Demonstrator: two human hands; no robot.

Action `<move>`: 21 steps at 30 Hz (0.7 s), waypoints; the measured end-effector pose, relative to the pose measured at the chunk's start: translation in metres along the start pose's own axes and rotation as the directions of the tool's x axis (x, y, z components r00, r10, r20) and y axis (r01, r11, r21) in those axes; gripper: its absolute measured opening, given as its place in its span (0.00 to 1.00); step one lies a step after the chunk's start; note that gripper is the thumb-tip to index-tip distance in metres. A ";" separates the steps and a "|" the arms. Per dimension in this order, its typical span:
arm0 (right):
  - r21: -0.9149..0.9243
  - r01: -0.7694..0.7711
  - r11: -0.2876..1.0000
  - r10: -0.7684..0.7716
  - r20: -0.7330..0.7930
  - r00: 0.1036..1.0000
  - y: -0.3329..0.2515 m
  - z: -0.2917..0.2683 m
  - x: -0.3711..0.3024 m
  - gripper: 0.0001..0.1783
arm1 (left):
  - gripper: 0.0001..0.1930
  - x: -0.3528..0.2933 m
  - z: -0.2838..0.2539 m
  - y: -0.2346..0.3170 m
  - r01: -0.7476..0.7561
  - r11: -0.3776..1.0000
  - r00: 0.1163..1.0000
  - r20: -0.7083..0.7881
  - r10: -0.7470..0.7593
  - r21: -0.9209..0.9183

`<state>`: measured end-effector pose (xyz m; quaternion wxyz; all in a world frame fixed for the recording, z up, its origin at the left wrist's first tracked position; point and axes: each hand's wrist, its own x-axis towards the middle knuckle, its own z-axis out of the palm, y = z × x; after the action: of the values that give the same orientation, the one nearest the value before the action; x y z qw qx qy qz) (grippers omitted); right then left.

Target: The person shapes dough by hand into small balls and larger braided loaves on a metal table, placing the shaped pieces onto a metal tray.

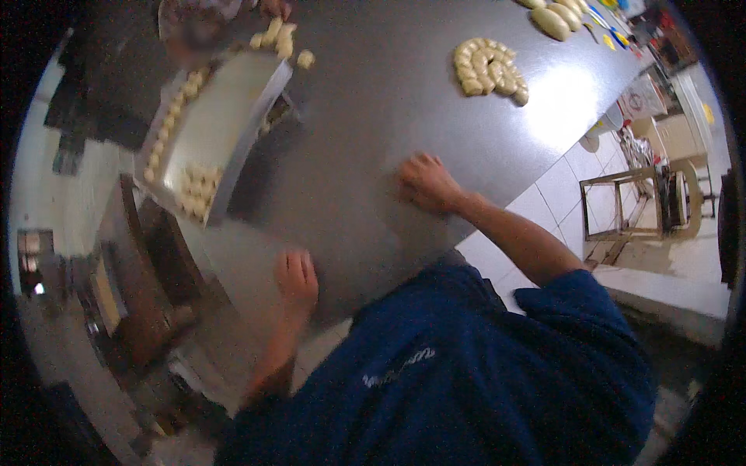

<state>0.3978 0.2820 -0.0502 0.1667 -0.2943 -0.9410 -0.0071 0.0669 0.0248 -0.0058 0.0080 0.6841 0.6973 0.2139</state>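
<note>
My right hand [427, 182] rests palm down on the grey metal table [350, 101], its fingers curled under. Whatever may lie beneath the palm is hidden. Close to the table's near edge is my left hand [297, 276], somewhat blurred, with its fingers lying forward and nothing visible in them. Farther off to the right, short rolls of pale dough [489, 68] sit in a curved cluster. Larger smooth dough pieces [552, 23] lie at the far right edge of the table.
To the left stands a metal tray [214, 128] with small dough pieces [200, 190] along its side and near corner. Another person's hand [276, 8] is by more dough lumps [277, 36] at the far left. A metal-framed stand [622, 206] occupies the tiled floor at right.
</note>
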 end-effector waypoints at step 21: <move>0.186 0.019 0.982 -0.044 0.132 0.990 0.082 -0.011 0.041 0.13 | 0.11 -0.004 0.025 -0.021 0.224 0.971 0.971 -0.065 -0.229 -0.083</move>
<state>0.4153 0.3708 -0.0337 0.1288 -0.2626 -0.9513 0.0973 0.0550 0.0285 -0.0366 0.0321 0.5908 0.7621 0.2628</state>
